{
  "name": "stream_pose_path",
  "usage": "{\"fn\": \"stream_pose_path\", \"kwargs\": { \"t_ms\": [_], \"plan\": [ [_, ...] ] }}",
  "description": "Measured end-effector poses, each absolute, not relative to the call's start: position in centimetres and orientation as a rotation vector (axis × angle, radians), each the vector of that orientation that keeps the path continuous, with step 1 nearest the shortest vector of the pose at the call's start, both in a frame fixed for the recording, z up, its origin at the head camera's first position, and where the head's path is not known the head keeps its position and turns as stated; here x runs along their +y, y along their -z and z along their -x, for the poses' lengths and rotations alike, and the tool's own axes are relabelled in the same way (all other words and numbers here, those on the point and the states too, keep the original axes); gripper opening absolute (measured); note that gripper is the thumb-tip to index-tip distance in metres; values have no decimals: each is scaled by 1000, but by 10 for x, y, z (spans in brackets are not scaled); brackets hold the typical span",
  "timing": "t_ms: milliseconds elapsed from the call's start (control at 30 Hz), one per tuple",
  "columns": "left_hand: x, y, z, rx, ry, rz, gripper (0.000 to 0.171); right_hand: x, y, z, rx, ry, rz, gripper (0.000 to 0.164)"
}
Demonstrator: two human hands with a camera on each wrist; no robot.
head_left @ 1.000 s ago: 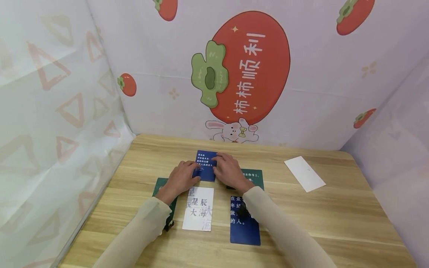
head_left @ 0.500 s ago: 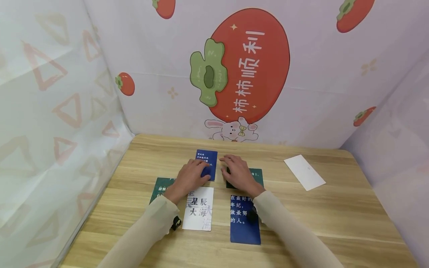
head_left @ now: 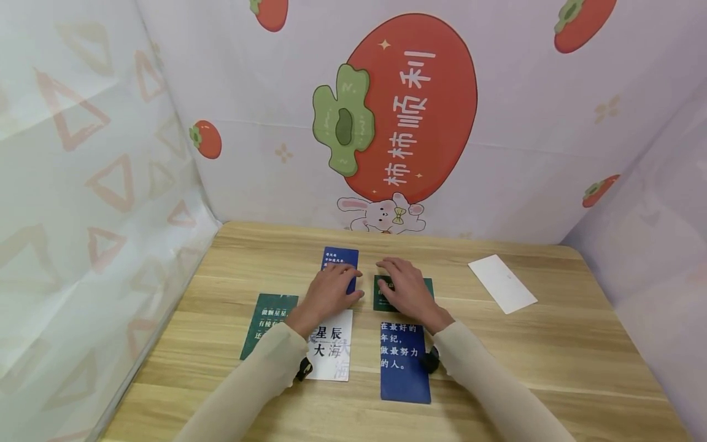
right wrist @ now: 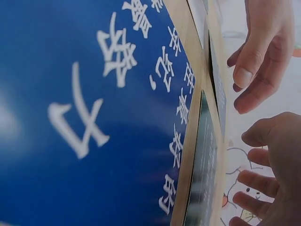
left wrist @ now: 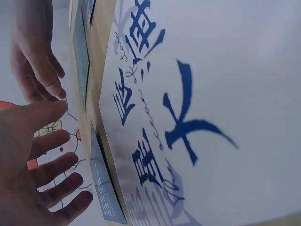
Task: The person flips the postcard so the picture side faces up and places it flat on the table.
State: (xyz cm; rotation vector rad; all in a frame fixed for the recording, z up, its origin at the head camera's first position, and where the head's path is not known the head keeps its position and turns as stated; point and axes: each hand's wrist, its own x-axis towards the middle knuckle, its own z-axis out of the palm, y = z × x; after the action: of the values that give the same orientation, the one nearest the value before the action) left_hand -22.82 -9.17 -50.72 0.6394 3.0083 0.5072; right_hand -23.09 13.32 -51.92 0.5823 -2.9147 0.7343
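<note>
My left hand (head_left: pixel 330 291) hovers with relaxed, spread fingers over the back blue card (head_left: pixel 340 253), covering its lower part. The sleeve and wrist overlap a white card (head_left: pixel 331 356) with large dark characters. The right hand (head_left: pixel 407 288), fingers bent loosely and holding nothing, is above a green card (head_left: pixel 381 302) and hides its middle. Nearer to me, under the right wrist, lies a blue card (head_left: pixel 405 387) with white characters. In the left wrist view, air shows between the left fingers (left wrist: pixel 70 160) and the cards.
Another green card (head_left: pixel 270 307) lies at the left, partly under the left sleeve. A blank-looking white card (head_left: pixel 502 284) lies slanted at the right back. The wooden table (head_left: pixel 552 368) meets a printed cloth backdrop (head_left: pixel 525 184) behind.
Both hands have left the edges of the back blue card and shifted right, the right hand now over the green card. The left green card is more uncovered. The cards stay in place.
</note>
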Motion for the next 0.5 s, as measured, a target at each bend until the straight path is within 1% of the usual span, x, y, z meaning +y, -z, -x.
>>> {"fn": "stream_pose_path", "kwargs": {
  "t_ms": [233,500],
  "plan": [
    [-79,505,230,2998,-485,-636,49,145,518,227,-2884,-722,-545,47],
    [-66,506,232,2977,-481,-690,48,159,521,221,-2882,-725,-490,47]
  ]
}}
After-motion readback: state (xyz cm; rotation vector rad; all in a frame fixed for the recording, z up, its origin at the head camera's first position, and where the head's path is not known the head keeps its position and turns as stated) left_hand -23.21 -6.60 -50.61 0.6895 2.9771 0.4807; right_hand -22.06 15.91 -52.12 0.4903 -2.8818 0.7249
